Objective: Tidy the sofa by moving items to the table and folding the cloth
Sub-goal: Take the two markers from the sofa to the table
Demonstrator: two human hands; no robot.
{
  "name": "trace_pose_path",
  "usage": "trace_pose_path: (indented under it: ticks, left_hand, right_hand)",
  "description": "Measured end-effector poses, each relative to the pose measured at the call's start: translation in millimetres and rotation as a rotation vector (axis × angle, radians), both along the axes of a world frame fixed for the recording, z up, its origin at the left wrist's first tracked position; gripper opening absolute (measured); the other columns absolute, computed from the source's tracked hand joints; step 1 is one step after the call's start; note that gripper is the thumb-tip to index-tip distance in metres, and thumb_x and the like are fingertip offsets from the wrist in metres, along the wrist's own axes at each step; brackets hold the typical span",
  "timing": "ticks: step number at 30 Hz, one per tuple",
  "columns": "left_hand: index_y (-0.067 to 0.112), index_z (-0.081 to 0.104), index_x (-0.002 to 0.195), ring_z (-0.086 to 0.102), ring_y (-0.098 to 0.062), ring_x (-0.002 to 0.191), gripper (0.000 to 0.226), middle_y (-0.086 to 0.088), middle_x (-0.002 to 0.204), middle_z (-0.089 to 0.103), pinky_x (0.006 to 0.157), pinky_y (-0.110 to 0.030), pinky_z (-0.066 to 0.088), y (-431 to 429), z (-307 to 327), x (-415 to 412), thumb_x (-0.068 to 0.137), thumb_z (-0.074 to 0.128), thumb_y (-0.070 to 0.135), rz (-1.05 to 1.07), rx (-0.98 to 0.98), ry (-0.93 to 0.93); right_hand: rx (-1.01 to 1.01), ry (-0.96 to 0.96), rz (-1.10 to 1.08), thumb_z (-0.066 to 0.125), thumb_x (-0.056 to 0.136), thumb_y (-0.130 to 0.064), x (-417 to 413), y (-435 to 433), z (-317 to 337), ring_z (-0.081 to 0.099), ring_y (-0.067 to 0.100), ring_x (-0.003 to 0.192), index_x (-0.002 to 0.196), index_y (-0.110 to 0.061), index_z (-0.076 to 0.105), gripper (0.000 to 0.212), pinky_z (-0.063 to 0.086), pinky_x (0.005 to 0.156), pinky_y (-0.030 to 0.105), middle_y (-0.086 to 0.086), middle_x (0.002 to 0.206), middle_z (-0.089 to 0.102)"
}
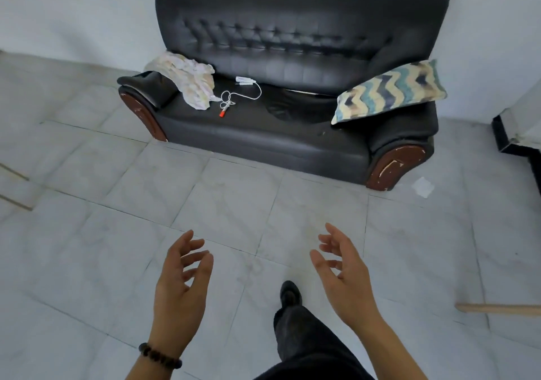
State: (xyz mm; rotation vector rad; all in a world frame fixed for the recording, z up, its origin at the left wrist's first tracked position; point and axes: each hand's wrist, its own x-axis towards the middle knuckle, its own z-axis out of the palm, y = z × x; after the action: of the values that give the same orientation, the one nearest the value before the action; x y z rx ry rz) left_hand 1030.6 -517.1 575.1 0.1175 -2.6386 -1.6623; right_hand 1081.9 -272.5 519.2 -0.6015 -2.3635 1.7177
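While left hand (181,287) and right hand (347,280) hover, fingers (339,237) spread, one cloth (191,82), one cable (245,80), one cushion (389,91) lie ahead.

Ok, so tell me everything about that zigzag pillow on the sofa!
The pillow is a fabric-looking rectangle with zigzag stripes in teal, cream and dark blue. It lies tilted at the black sofa's right end, resting on the armrest and against the backrest, its lower corner over the seat. Nothing else touches it.
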Motion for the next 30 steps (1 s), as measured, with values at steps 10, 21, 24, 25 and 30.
trace_pose_path:
  ticks: [10,21,24,25,30]
  left_hand:
    - [0.029,0.048,0.131,0.061,0.001,0.102,0.042,0.014,0.117,0.062,0.078,-0.019,0.046,-24,32,-245,0.092,0.06,0.02,0.208,0.071,0.035]
    - [0.025,0.048,0.131,0.059,0.003,0.101,0.041,0.013,0.117,0.061,0.072,-0.006,0.047,-73,-18,-564,0.093,0.059,0.017,0.167,0.043,-0.049]
    - [0.023,0.047,0.131,0.061,-0.001,0.1,0.041,0.011,0.118,0.06,0.074,-0.002,0.045,-73,-4,-666,0.093,0.059,0.016,0.036,-0.022,-0.027]
    - [0.023,0.046,0.131,0.061,-0.002,0.1,0.041,0.012,0.117,0.059,0.074,0.0,0.044,-70,-1,-697,0.093,0.059,0.016,-0.011,-0.05,-0.026]
    - [0.024,0.045,0.131,0.059,0.001,0.102,0.041,0.018,0.116,0.056,0.074,0.001,0.042,-43,-5,-837,0.092,0.058,0.017,-0.179,-0.101,-0.032]
  right_hand:
    - [0.086,0.02,0.292,0.058,0.094,-0.04,-326,-24,60,0.052,-0.009,0.111,0.137,-0.046,0.036,0.049,0.047,0.084,0.009,-0.031,0.122,0.05]
    - [0.09,-0.106,0.242,0.063,0.095,-0.026,-617,-66,24,0.054,-0.003,0.113,0.137,-0.044,0.037,0.052,0.05,0.086,0.018,-0.021,0.124,0.056]
    - [0.059,-0.077,0.117,0.064,0.094,-0.022,-688,-60,33,0.056,-0.004,0.113,0.136,-0.044,0.04,0.053,0.05,0.085,0.019,-0.022,0.121,0.058]
    - [0.043,-0.074,0.077,0.065,0.094,-0.021,-708,-56,35,0.056,-0.004,0.112,0.138,-0.042,0.042,0.053,0.05,0.084,0.017,-0.022,0.121,0.058]
    - [0.005,-0.083,-0.082,0.065,0.094,-0.021,-805,-35,20,0.056,-0.003,0.113,0.142,-0.033,0.045,0.053,0.049,0.084,0.014,-0.02,0.121,0.059]
